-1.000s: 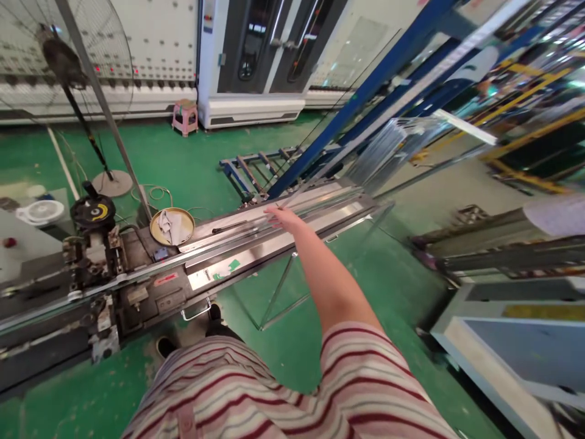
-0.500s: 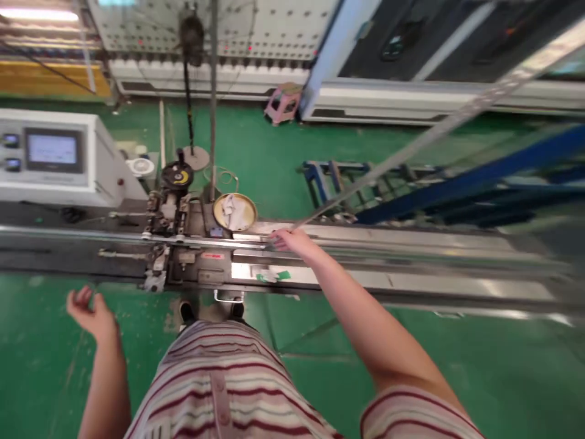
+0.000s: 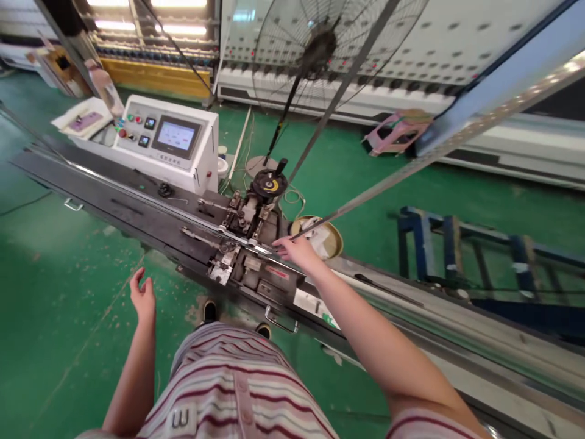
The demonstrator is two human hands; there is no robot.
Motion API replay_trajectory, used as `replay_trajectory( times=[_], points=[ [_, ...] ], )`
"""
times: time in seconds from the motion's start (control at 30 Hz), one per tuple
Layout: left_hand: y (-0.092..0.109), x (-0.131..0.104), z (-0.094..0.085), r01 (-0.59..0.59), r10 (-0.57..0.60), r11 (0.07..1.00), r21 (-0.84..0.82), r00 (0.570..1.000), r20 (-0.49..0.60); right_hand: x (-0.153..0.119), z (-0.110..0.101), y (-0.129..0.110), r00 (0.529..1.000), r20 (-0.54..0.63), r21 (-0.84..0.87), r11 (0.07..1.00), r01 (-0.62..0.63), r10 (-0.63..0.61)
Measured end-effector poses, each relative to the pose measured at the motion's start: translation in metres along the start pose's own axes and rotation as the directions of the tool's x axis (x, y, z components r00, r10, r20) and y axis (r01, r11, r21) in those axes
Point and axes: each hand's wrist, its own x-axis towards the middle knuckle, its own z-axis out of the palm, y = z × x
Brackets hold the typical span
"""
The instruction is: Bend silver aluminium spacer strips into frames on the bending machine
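My right hand is at the bright metal rail just right of the clamp unit, fingers pointing left and closed. A long, thin grey metal strip slants down from the upper right into this hand; its end is hidden there. My left hand hangs in front of the bench over the floor, fingers loosely curled and apart, holding nothing. Between the hands sits the clamp unit, with a black handwheel on top. The bright metal rail runs lengthwise through it.
A white control box with a lit screen stands on the bench's left part. Behind my right hand is a round yellow-rimmed pan with white scraps. Beyond are a large fan, pink stool and blue rack. A handle juts from the bench front.
The view has turned left, bringing in more of the control box and bench. My right hand has moved left along the rail towards the clamp unit, the strip moving with it.
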Motion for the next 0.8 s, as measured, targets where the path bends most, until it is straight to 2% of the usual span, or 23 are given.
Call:
replay_trajectory(
  times=[0.13,0.2,0.27,0.37,0.5,0.57,0.63,0.73,0.8],
  points=[
    [-0.021,0.026,-0.022,0.034,-0.034,0.999,0.04,0.999,0.022,0.021,0.056,-0.037,0.999,0.006,-0.045,0.998,0.034,-0.034],
    [-0.025,0.045,-0.03,0.032,-0.034,0.998,0.053,0.998,0.043,0.032,0.084,-0.055,0.999,0.01,-0.056,0.998,0.043,-0.042],
    [-0.023,0.067,-0.03,0.065,-0.065,0.998,-0.002,0.995,0.075,0.043,0.113,-0.073,0.998,0.021,-0.056,0.997,0.056,-0.055],
    [-0.012,0.099,-0.013,0.158,-0.135,0.975,-0.155,0.979,0.152,0.058,0.155,-0.097,0.995,0.036,-0.056,0.994,0.094,-0.092],
    [0.007,0.136,0.04,0.254,-0.187,0.921,-0.295,0.953,0.239,0.069,0.198,-0.124,0.991,0.009,-0.023,0.991,0.135,-0.135],
    [0.018,0.154,0.071,0.337,-0.246,0.868,-0.364,0.929,0.275,0.067,0.203,-0.134,0.991,-0.001,0.033,0.991,0.131,-0.131],
    [0.032,0.17,0.099,0.441,-0.322,0.797,-0.413,0.889,0.327,0.058,0.195,-0.142,0.994,0.006,0.114,0.988,0.108,-0.109],
    [0.06,0.182,0.13,0.586,-0.398,0.687,-0.429,0.798,0.453,0.037,0.162,-0.147,0.997,0.047,0.225,0.973,0.051,-0.063],
    [0.08,0.176,0.143,0.638,-0.385,0.64,-0.428,0.748,0.541,0.02,0.132,-0.144,0.996,0.073,0.276,0.961,0.02,-0.042]
  ],
)
